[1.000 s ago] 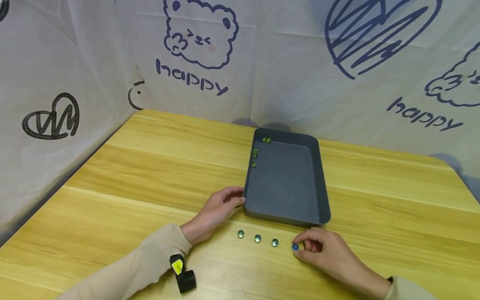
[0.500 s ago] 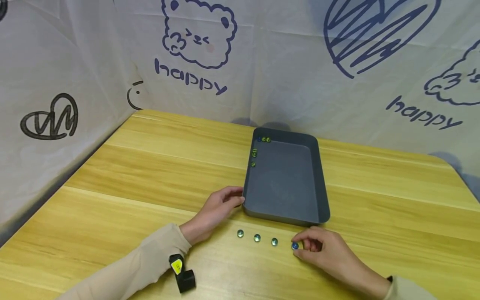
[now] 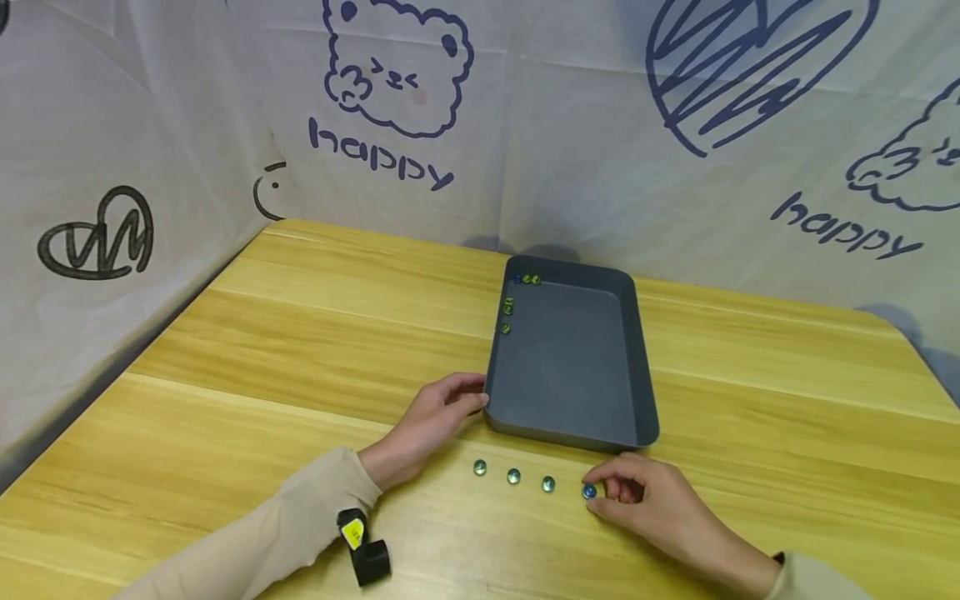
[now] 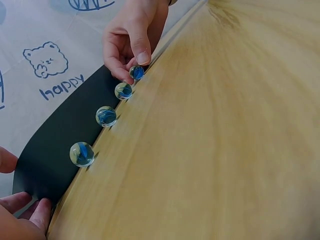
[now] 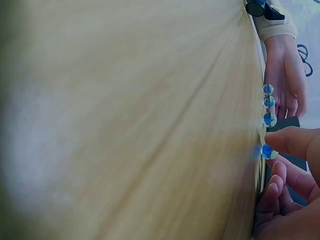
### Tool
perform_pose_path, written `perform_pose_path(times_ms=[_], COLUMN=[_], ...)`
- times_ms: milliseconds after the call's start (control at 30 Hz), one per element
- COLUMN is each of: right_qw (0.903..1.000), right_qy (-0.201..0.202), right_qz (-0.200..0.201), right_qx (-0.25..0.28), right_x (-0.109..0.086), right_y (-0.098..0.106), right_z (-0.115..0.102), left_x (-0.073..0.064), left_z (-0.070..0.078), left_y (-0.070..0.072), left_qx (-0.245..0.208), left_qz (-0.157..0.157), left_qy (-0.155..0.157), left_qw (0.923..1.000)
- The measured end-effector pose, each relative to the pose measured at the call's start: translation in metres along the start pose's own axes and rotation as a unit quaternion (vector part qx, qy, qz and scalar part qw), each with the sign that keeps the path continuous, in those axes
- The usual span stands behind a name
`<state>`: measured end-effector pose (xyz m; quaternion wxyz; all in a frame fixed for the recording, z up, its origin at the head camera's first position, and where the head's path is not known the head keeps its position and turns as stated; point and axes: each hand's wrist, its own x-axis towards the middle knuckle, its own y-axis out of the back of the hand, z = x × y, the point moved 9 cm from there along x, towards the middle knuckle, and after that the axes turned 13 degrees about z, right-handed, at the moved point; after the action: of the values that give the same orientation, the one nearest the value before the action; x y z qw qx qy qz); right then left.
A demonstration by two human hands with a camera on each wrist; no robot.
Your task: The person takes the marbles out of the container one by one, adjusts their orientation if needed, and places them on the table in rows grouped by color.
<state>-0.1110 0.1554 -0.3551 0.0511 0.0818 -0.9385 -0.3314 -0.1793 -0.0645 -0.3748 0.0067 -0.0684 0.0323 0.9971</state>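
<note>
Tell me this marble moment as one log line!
left hand: touches tray | right hand: pinches end marble | three marbles: in row on table | other marbles: inside tray

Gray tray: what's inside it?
In the tray, small marbles lie around the far-left corner and along the left side. The inner face of the near wall is hidden.

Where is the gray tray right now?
In the head view, the gray tray sits on the table just right of center, beyond a row of four marbles, with the left hand touching its left side.
</note>
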Motion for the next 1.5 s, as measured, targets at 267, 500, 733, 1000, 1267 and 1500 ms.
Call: perform_pose_path(times_ms=[267, 500, 733, 1000, 1267, 1500], right_qw=[1.0000, 0.9998, 0.9999, 0.9988, 0.9968, 0.9972], right_qy=[-0.006, -0.018, -0.012, -0.034, -0.043, -0.032], right_qz=[-0.001, 0.001, 0.004, -0.010, 0.010, 0.051], right_qx=[0.006, 0.014, 0.010, 0.034, 0.067, 0.043], right_x=[0.000, 0.001, 0.001, 0.000, -0.007, -0.011], right_y=[0.000, 0.000, 0.000, 0.002, 0.011, 0.025], right_z=[0.001, 0.004, 0.001, 0.002, 0.007, 0.004], left_x=[0.000, 0.000, -0.001, -0.001, 0.002, 0.002], left_z=[-0.001, -0.001, 0.000, 0.001, -0.001, -0.002], left_y=[0.000, 0.000, 0.002, 0.002, -0.001, 0.000], left_qx=[0.002, -0.002, 0.000, -0.001, -0.001, 0.000], left_qz=[-0.001, -0.004, -0.002, -0.009, -0.012, -0.010], left_qy=[0.000, 0.003, 0.002, 0.006, 0.008, 0.008], left_qw=[1.0000, 1.0000, 1.0000, 0.9999, 0.9999, 0.9999])
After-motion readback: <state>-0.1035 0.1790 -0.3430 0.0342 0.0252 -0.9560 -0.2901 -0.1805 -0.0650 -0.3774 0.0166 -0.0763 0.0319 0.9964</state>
